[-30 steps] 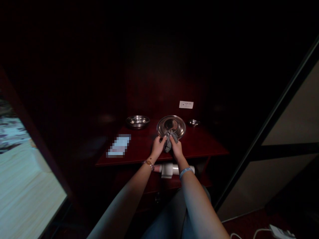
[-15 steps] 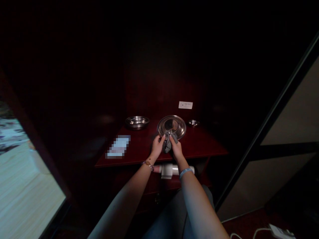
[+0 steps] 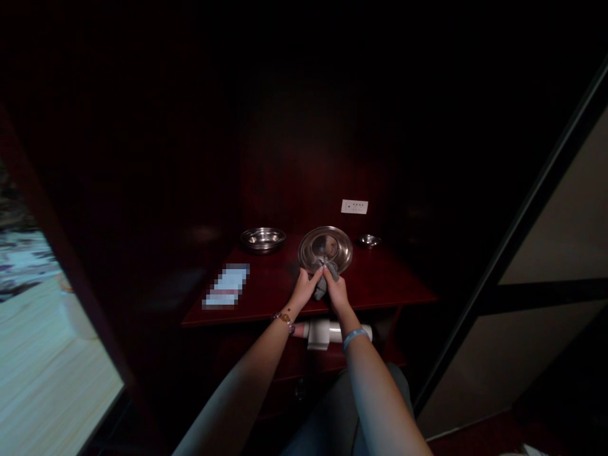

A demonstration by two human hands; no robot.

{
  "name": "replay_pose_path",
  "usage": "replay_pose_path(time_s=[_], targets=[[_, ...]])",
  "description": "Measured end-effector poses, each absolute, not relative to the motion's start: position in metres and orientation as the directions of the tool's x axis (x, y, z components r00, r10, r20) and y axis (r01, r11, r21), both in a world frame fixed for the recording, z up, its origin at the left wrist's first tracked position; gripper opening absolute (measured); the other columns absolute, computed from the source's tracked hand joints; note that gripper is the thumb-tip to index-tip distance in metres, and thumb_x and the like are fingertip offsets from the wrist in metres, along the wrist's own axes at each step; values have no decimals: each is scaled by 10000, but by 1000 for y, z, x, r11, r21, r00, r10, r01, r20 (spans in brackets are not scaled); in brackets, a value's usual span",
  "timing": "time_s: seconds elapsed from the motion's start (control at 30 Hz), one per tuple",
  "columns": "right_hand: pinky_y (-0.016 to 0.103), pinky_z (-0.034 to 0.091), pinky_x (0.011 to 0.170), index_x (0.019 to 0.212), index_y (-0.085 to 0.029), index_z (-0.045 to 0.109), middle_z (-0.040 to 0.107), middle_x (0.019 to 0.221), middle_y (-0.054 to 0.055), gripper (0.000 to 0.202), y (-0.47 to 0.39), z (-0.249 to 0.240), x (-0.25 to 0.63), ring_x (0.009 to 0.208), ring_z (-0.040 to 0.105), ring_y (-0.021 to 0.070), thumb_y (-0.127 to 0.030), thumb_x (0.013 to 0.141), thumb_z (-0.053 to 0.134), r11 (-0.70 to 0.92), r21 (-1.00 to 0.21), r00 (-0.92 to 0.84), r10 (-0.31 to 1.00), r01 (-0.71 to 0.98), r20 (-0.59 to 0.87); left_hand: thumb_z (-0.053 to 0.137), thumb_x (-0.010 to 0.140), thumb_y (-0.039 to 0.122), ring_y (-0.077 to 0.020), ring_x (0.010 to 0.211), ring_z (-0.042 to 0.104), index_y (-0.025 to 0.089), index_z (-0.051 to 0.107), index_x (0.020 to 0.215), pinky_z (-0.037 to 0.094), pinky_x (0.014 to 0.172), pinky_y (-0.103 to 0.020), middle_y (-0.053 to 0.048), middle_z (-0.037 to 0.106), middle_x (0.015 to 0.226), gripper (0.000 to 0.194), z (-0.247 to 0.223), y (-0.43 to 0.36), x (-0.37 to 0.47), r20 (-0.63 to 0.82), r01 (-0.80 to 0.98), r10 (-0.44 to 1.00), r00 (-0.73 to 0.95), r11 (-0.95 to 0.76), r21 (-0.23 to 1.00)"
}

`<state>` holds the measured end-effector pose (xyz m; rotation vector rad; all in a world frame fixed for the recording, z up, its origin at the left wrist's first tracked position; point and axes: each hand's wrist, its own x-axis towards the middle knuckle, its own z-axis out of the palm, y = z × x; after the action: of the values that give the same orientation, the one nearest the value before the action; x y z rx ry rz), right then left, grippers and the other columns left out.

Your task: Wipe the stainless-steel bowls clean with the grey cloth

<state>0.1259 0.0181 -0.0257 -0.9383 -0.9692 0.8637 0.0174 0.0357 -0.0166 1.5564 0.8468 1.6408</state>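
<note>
A grey cloth is bunched between my two hands at the near edge of a round metal plate. My left hand pinches the cloth from the left side. On the right, my right hand grips it too, the thumbs close together. The plate looks slightly tilted up toward me, and its near rim is hidden by the cloth and fingers. A dark reflection shows in its middle.
Metal bowls stand at the back left of the red shelf, a small bowl at the back right. A blurred rectangle lies front left. Below is a white cylinder; a socket is on the wall.
The whole view has shifted, so the shelf and its items appear slightly lower. My thumbs have come closer together on the cloth, and the plate appears a little more tilted.
</note>
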Motion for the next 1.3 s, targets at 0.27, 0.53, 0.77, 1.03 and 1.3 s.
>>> replay_pose_path(time_s=[0.27,0.53,0.77,1.03,1.3], targets=[[318,507,839,986,-111,747,763,912,81,526,13,-20,125,885,692,229,-541,684,740,321,-931,278,923,-173,267,578,856,376,-213,1163,601,160,529,1173,419,1044,-353,-135,634,1248,387,-20,44,16,574,-95,814,-90,-581,809],[308,519,827,982,-126,746,767,931,83,538,19,-24,124,880,691,223,-556,659,759,337,-917,282,920,-212,273,529,905,424,-205,998,660,171,466,1231,501,908,-344,-127,663,1140,418,-15,37,10,512,-148,826,-237,-551,821],[304,514,793,912,-108,752,766,890,95,528,15,-23,127,865,693,238,-581,677,735,336,-934,293,911,-125,289,720,761,321,-210,1068,631,163,533,1126,447,1011,-366,-112,663,1156,440,-20,41,16,498,-233,864,-77,-501,833],[300,512,819,965,-122,750,766,889,77,514,16,-23,126,874,696,222,-555,688,734,343,-929,290,911,-142,292,687,772,336,-214,1082,632,169,522,1134,452,1008,-382,-122,659,1186,432,-21,45,19,541,-273,840,-50,-532,801],[287,507,779,984,-95,743,759,895,92,572,15,-22,124,836,681,214,-593,705,706,341,-931,286,911,-126,295,589,865,334,-192,984,674,221,339,1367,519,888,-349,-114,662,1160,572,-8,30,11,548,-194,801,-241,-593,781]])
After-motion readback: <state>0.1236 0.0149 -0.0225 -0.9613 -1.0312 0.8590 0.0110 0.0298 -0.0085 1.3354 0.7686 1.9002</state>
